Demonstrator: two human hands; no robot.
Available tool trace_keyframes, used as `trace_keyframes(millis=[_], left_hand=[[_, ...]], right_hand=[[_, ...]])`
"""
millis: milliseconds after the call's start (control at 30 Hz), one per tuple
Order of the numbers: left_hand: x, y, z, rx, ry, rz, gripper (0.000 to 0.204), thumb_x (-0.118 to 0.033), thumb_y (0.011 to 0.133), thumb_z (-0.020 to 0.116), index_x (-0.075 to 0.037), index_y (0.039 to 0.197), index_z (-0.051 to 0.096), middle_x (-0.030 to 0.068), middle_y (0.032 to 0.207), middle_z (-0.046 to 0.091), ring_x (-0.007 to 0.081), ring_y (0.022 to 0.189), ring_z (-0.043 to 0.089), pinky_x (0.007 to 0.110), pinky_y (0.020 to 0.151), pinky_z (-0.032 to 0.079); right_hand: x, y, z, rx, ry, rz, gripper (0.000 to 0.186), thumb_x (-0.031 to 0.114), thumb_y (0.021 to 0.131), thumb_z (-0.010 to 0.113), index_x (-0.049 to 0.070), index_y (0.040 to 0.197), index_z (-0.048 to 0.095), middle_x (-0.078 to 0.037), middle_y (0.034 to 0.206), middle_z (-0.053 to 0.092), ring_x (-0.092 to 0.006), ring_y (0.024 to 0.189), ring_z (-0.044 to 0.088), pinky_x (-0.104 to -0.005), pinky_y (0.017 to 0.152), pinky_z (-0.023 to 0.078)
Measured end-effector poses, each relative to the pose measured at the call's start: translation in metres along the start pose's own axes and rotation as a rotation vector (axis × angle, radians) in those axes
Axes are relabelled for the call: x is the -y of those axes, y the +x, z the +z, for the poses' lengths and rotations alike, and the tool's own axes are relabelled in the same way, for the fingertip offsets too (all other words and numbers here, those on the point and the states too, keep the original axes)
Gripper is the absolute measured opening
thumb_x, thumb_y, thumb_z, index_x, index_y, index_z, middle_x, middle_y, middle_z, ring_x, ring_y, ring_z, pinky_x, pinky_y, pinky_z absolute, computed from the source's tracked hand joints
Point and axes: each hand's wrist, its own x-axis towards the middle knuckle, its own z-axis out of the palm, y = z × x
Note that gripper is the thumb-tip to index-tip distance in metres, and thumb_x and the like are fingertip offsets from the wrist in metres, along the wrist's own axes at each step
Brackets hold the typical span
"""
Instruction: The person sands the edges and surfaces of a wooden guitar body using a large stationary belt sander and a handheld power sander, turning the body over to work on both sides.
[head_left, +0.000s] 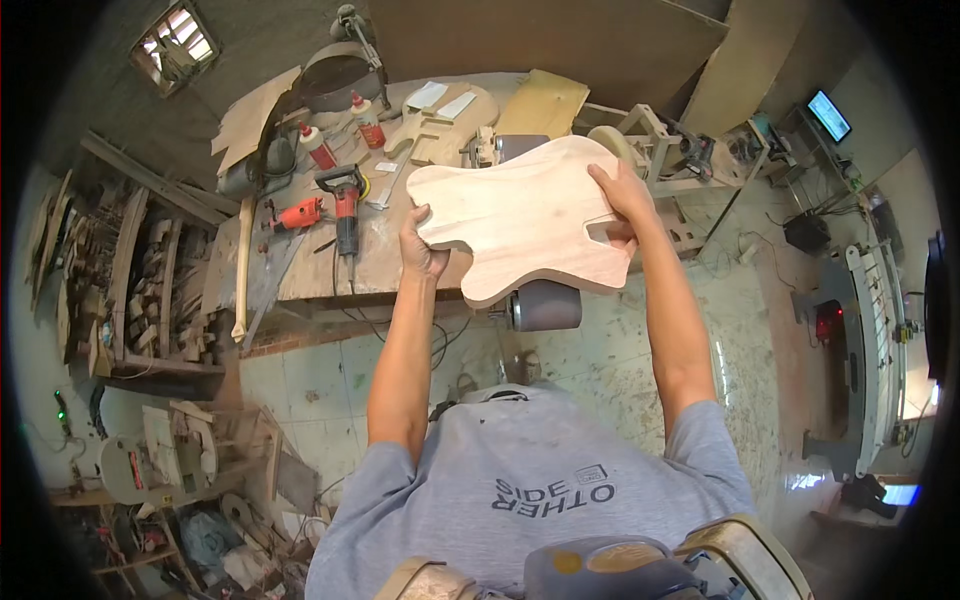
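Grey T-shirt [540, 490] fills the bottom of the view, and both bare forearms rise from it to an unfinished wooden guitar body [525, 215] held up in front of a belt sander [540, 300], whose dark drum shows just under the wood's lower edge. Left hand [422, 245] is clamped on the body's left edge at the waist curve, thumb over the face. Right hand [622, 200] is clamped on the right side, fingers spread on the face beside a rectangular notch cut into that edge. Between the two hands the body lies broad and nearly flat to the camera, pale bare wood with visible grain, rounded outline and two horns toward the top left. Behind it stands a cluttered workbench [300, 270] carrying a red power drill [345, 205], another red tool [295, 213], two glue bottles with red caps [345, 130] and a second guitar-shaped blank [440, 120]. Shelves at left hold stacked wood offcuts [140, 290].
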Motion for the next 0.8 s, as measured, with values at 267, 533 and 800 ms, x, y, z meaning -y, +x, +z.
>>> trace_keyframes(millis=[267,533,800], left_hand=[[-0.007,-0.005,0.007,-0.06,0.207,0.139,0.069,-0.014,0.09,0.06,-0.005,0.154,0.039,0.0158,0.148,0.054,0.0328,0.137,0.055,0.049,0.118,0.044],[-0.064,-0.007,-0.053,-0.148,0.384,0.14,0.071,-0.007,0.082,0.061,0.001,0.149,0.039,0.0176,0.137,0.058,0.0333,0.128,0.061,0.047,0.106,0.054],[-0.12,-0.01,-0.062,-0.331,0.631,0.056,0.043,-0.021,0.098,0.066,0.007,0.129,0.053,0.0177,0.122,0.066,0.0261,0.112,0.068,0.04,0.097,0.057]], right_hand=[[0.013,-0.003,0.019,-0.062,-0.058,0.015,0.085,0.071,0.093,0.057,-0.003,0.134,0.056,-0.034,0.121,0.068,-0.0501,0.117,0.065,-0.0531,0.101,0.051],[0.065,-0.025,0.036,-0.135,-0.067,-0.104,0.083,0.073,0.092,0.058,-0.005,0.12,0.066,-0.035,0.11,0.071,-0.0488,0.109,0.068,-0.0541,0.097,0.052],[0.09,-0.019,0.072,-0.194,-0.125,-0.227,0.073,0.065,0.091,0.066,-0.007,0.103,0.072,-0.03,0.103,0.073,-0.0467,0.102,0.07,-0.0535,0.09,0.054]])
